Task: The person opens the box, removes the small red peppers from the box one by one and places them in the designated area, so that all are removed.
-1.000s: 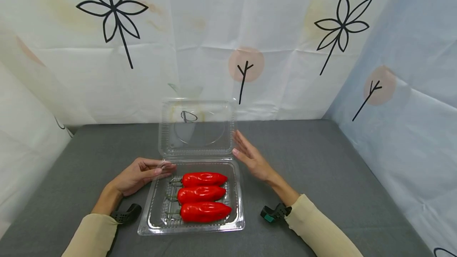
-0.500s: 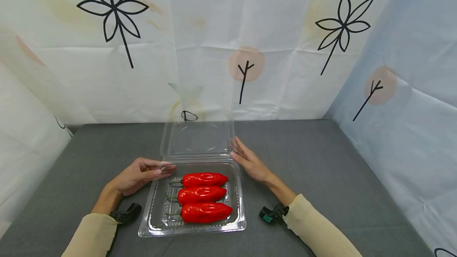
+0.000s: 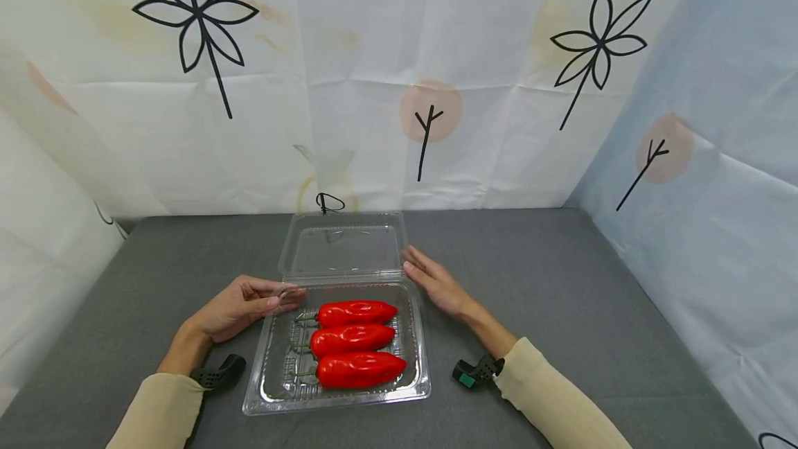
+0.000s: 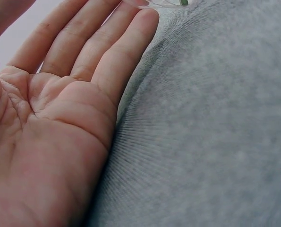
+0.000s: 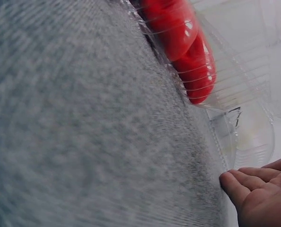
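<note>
A clear plastic clamshell container lies on the grey table, its lid folded back flat behind the base. Inside the base are three red peppers, side by side, green stems to the left. My left hand is at the base's back left corner, with straight fingers reaching to the plastic rim. My right hand is beside the lid's right edge, near the hinge, its extended fingertips at the plastic. In the right wrist view, pepper tips show through the container's wall.
Grey cloth covers the table. A white printed curtain rises behind it, and bluish fabric borders the right side. Both wrists carry black bands, and the sleeves are pale yellow.
The lid has come down backward from a raised tilt to lying flat on the table. My right hand has gone slightly down and left alongside it; the left hand has stayed put.
</note>
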`<state>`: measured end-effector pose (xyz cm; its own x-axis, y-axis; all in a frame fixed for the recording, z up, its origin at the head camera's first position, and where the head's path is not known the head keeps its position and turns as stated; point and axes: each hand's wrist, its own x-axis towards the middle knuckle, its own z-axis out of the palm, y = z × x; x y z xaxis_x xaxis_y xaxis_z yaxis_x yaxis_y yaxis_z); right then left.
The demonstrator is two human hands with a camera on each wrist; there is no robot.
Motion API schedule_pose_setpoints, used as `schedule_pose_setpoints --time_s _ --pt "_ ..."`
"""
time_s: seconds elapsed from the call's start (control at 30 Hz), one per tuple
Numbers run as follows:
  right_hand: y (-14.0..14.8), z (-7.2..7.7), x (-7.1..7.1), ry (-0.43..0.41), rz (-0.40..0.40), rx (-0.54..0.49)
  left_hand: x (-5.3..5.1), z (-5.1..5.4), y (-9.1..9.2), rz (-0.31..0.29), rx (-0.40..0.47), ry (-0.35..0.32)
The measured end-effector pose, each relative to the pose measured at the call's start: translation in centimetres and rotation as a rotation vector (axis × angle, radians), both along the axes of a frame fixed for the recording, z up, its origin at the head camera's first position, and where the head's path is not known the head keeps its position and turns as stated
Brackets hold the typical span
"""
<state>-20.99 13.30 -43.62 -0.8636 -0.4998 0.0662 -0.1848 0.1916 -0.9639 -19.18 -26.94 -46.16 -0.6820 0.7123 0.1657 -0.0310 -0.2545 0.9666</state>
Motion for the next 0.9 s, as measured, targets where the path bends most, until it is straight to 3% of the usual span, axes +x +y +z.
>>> schedule_pose_setpoints --time_s 0.27,0.57,0.7,0.9 --pt "0.6 1.4 0.2 0.05 -0.04 0.047 0.1 0.1 0.0 0.015 -0.014 -0.02" --pt "1.2 5.1 2.4 0.246 -0.036 0.163 0.1 0.2 0.0 0.003 -0.004 -0.006" --pt "0.8 6.0 3.7 0.291 0.077 0.128 0.1 0.2 0.0 0.003 -0.007 -0.004" --pt "-0.7 6.0 5.5 0.265 0.304 0.101 0.1 0.0 -0.1 -0.01 0.003 0.006"
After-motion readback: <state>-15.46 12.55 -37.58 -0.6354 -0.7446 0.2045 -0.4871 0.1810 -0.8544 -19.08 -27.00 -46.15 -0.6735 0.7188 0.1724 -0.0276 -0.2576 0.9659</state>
